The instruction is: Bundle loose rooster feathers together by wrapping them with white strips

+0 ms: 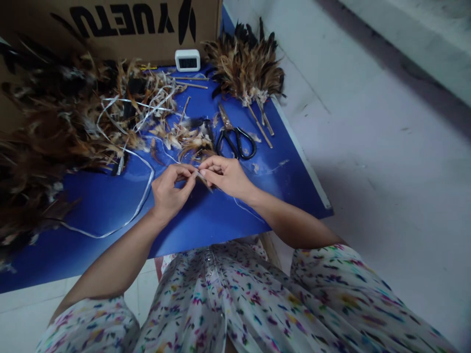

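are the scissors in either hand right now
No, the black-handled scissors lie on the blue table, beyond the right hand.

Blue tabletop, pale edging along right side. Large heap of brown and black feathers covers left part, white ribbon looped over it and onto bare blue. Smaller feather clump near middle, black-handled scissors just right. Feather bundles on sticks at far right corner; white digital clock beside cardboard box.
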`<state>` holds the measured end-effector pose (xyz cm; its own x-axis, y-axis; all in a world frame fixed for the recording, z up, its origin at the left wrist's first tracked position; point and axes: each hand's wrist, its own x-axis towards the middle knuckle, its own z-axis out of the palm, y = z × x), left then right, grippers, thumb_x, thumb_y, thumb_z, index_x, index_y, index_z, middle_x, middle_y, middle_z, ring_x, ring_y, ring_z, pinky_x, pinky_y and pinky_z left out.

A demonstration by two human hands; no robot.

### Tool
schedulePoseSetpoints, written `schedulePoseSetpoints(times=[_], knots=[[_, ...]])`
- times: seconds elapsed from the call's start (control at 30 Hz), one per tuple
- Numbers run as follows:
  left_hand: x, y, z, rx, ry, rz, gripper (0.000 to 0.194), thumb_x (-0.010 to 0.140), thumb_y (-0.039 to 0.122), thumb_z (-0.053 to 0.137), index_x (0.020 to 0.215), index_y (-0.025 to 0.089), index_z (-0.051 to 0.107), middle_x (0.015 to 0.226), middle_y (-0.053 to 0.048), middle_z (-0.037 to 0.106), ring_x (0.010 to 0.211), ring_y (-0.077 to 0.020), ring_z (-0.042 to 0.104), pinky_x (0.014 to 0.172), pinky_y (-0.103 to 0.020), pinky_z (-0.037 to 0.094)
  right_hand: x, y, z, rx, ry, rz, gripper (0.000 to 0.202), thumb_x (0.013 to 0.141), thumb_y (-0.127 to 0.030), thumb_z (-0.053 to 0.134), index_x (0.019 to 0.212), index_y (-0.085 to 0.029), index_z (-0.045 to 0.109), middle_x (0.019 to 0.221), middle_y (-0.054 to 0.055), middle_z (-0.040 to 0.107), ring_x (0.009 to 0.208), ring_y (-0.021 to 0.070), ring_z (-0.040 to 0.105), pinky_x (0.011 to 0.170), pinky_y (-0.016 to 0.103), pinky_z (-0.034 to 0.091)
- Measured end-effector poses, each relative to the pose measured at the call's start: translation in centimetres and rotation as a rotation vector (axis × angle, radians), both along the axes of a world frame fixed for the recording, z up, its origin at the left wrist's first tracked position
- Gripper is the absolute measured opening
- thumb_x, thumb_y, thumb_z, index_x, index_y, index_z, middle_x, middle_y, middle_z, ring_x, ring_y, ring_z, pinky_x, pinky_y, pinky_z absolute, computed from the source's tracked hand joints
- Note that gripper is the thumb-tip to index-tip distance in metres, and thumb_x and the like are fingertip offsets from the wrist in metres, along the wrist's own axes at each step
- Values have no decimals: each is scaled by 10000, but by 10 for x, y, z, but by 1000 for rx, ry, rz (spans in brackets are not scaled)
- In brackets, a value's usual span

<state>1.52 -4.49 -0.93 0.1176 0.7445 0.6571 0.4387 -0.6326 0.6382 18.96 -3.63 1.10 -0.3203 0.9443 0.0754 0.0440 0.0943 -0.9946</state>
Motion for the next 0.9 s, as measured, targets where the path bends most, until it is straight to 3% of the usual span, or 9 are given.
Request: schedulePoseSetpoints(times=[0.43, 0.9], knots=[[3, 0, 0, 108, -71, -20, 240, 763, 108, 733, 873, 191, 536, 853, -17, 736, 765, -131, 719, 648, -229, 577, -2, -2, 3, -33, 54, 1, 156, 796, -287, 650, 833, -140, 613, 572, -48, 582, 495, 53, 502, 500, 195, 397], [5, -1, 0, 35, -147, -38, 248, 784, 147, 727, 893, 197, 510, 852, -21, 718, 767, -122, 709, 597, -206, 552, -3, -3, 2, 24, 55, 26, 139, 819, -288, 607, 795, -153, 581, 547, -67, 527, 470, 43, 445, 481, 194, 350]])
